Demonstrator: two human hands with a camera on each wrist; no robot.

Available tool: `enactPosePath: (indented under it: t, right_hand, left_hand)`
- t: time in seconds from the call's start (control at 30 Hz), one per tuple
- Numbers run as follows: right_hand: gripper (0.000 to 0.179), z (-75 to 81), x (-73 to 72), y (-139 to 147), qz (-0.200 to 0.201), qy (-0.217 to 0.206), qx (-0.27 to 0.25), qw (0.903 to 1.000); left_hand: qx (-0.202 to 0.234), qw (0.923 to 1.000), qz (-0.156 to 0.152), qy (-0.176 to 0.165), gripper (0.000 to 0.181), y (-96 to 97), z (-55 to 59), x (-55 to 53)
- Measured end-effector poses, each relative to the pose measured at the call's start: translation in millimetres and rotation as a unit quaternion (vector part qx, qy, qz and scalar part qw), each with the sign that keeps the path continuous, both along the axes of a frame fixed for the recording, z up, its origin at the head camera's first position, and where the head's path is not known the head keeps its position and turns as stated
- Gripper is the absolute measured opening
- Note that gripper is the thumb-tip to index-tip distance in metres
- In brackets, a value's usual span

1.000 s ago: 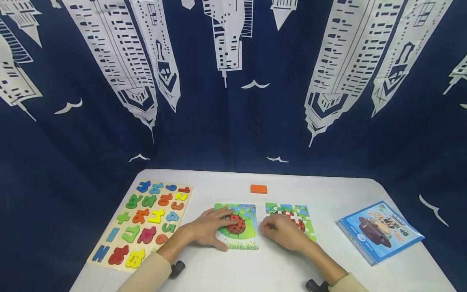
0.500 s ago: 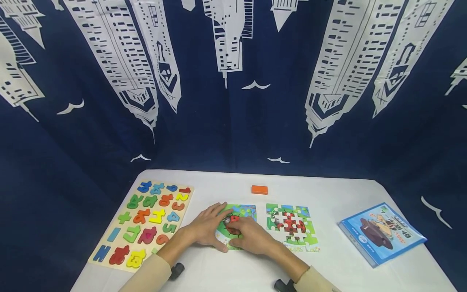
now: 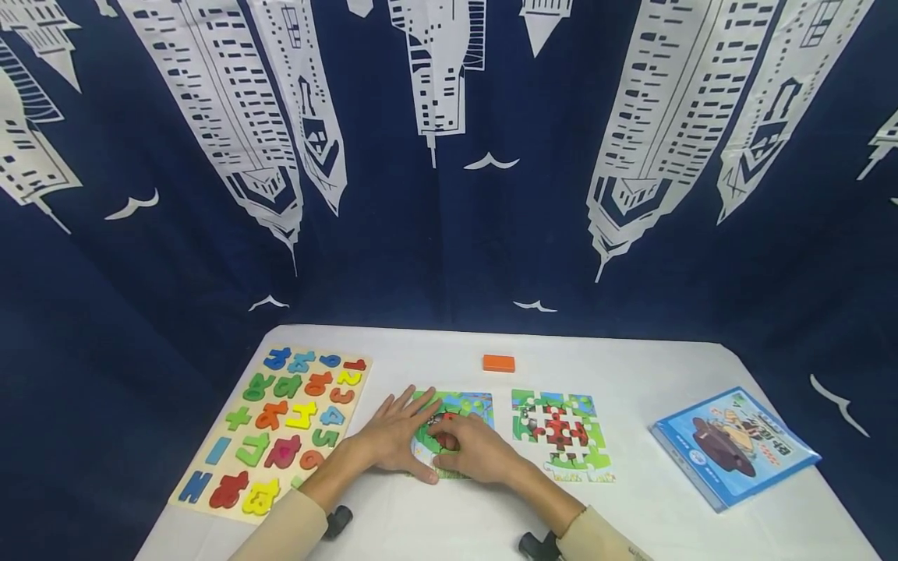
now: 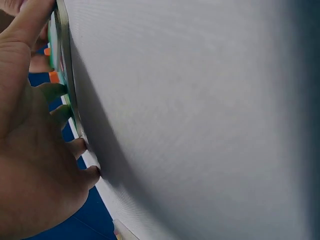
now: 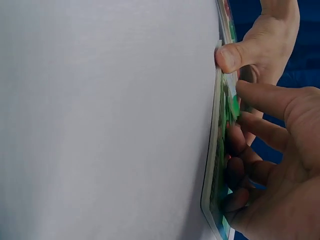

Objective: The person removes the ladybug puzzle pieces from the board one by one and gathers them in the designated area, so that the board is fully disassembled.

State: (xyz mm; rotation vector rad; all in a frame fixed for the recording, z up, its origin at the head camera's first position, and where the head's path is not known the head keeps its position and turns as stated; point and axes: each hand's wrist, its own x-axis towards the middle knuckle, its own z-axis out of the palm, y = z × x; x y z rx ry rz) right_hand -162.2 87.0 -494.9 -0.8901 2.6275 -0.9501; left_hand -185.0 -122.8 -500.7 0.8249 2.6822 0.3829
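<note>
A ladybug picture board point(image 3: 477, 403) lies at mid-table, partly covered by both hands. My left hand point(image 3: 394, 436), its fingers spread, rests on the board's left side, with the thumb at the near edge. Over the board's middle, my right hand point(image 3: 486, 453) pinches a small green and white jigsaw piece point(image 5: 234, 104) between thumb and finger, as the right wrist view shows. To the right lies a jigsaw puzzle point(image 3: 584, 407) of a ladybug, with gaps around its red middle and along its lower left. In the left wrist view, the fingertips press at the board's edge.
A wooden board point(image 3: 230, 461) with raised coloured letters and digits lies at left. An orange block point(image 3: 499, 364) sits toward the back. At right is a blue box point(image 3: 730, 452) with a hat picture. Dark wrist cameras point(image 3: 337, 522) are strapped at both wrists.
My right hand has moved left from the jigsaw puzzle's left edge to over the ladybug board, uncovering the puzzle's lower left. My left hand stays on the board.
</note>
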Motion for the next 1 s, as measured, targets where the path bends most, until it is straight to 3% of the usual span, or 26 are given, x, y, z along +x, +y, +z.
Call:
enactPosePath:
  t: [0.33,0.53,0.8,1.0]
  right_hand:
    - [0.02,-1.8,1.3,0.0,-0.036,-0.074,-0.104,0.9912]
    - [0.015,2.8,8.5,10.0,-0.068,-0.08,-0.145,0.9839]
    - [0.016,10.6,14.5,61.8,-0.131,-0.058,-0.128,0.9813]
    - [0.013,7.8,17.0,99.1,-0.182,-0.024,-0.07,0.9804]
  left_hand:
    - [-0.006,1.0,-0.006,-0.001,0.124,0.5,-1.7,0.0]
    - [-0.004,0.9999,-0.008,0.004,0.124,1.5,-1.5,0.9]
    - [-0.011,0.9999,-0.006,0.005,0.125,2.6,0.5,0.3]
    - [-0.013,0.9999,-0.008,0.002,0.125,2.3,1.3,-0.4]
